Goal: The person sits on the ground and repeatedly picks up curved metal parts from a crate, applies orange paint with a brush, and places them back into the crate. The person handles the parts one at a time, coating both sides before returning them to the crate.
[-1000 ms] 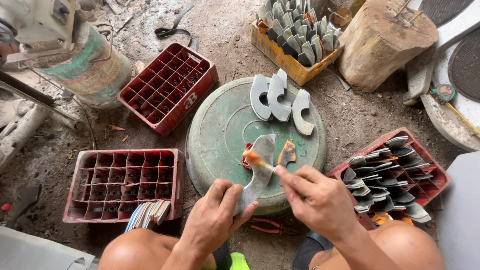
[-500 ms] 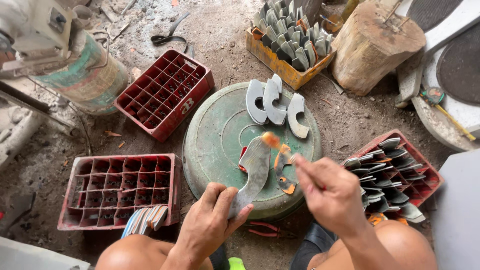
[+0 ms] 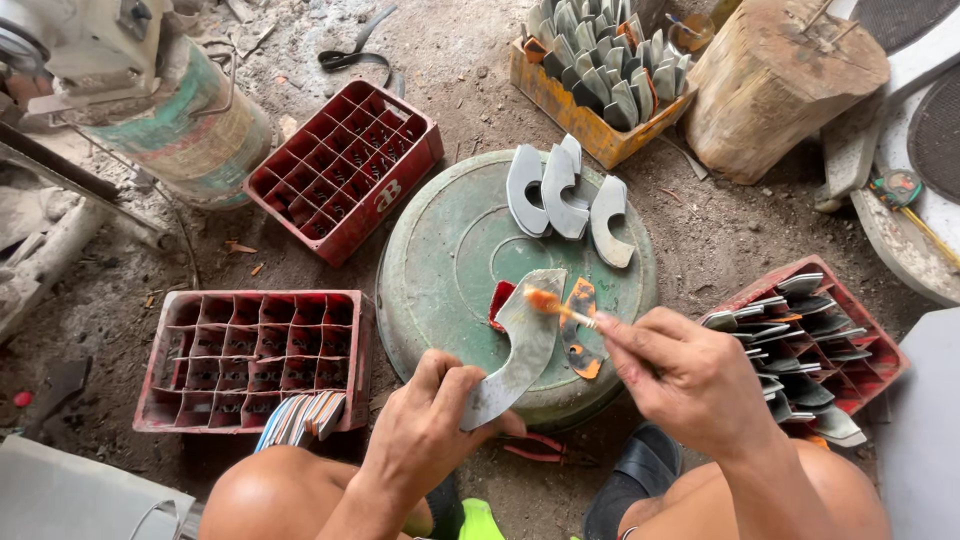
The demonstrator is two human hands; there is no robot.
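Left hand [image 3: 430, 425] grips curved grey metal blade [image 3: 520, 345]

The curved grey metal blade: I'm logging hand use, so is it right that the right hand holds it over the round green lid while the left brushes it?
Not quite: the head view shows the left hand holding the curved grey metal blade over the round green lid, while the right hand brushes it.

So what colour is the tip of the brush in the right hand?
Orange, on the brush held by the right hand; the head view shows it.
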